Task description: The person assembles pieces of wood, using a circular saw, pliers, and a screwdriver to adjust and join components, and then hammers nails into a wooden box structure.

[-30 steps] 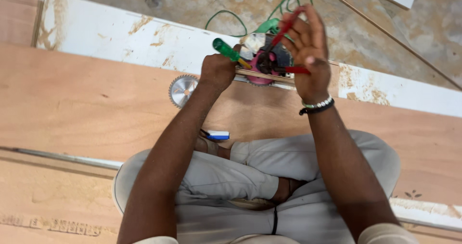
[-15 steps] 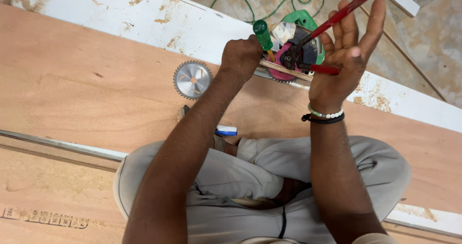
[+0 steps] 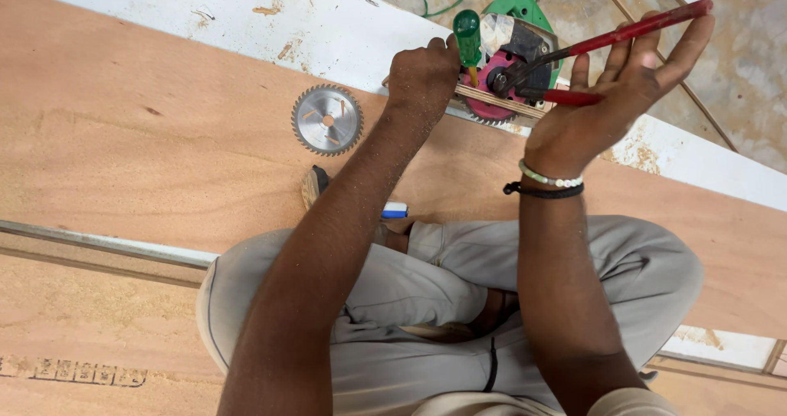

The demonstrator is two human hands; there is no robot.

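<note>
left hand (image 3: 422, 76) on green screwdriver (image 3: 468, 35), right hand (image 3: 611, 104) on red pliers (image 3: 607, 43), board edge just beyond

Bright even light, soft shadows, sharp

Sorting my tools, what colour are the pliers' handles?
Red, on the pliers in the right hand, head view.

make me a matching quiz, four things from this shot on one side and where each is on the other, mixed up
Things:
1. screwdriver
2. pliers
3. loose saw blade
4. beaded bracelet

Places:
A. flat on the plywood, left of the left arm
B. around the right wrist
C. gripped in the left hand
D. held in the right hand

Pairs: 1-C, 2-D, 3-A, 4-B
</note>
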